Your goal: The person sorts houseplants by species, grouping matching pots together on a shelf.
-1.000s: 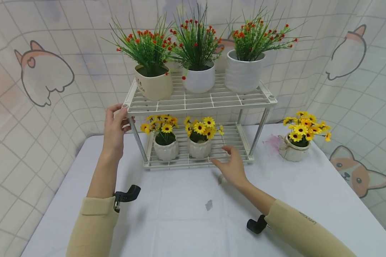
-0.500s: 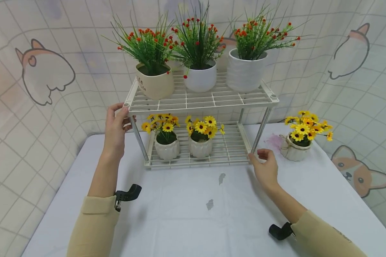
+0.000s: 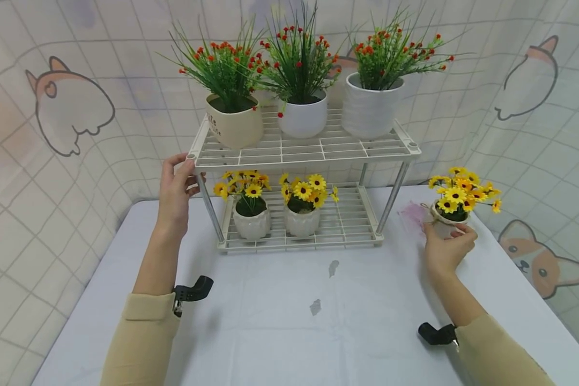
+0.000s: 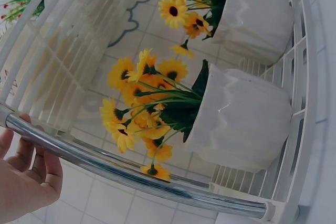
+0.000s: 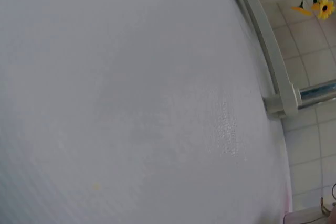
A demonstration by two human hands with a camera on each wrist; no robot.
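Observation:
My left hand [image 3: 175,185] grips the front left post of a white two-tier wire rack [image 3: 299,155], just under its top corner. In the left wrist view its fingers [image 4: 39,169] curl round the chrome post [image 4: 131,166]. On the right, my right hand [image 3: 447,247] has thumb and fingers about the front of a small pale pot with twine [image 3: 441,228] that bears yellow daisy-like flowers [image 3: 458,194]. The hand hides most of that pot. Only a corner of the pot [image 5: 304,216] shows in the right wrist view.
Two white pots [image 3: 252,224] [image 3: 302,221] of yellow flowers stand on the lower shelf. Up top are a cream pot [image 3: 236,126], a rounded white pot [image 3: 304,119] and a ribbed white pot [image 3: 370,112] with red-flowered grass. A white cloth [image 3: 270,343] covers the table.
My right hand has moved right, from in front of the lower shelf, past the rack's front right corner, to the twine-tied pot. My left hand has stayed on the rack post.

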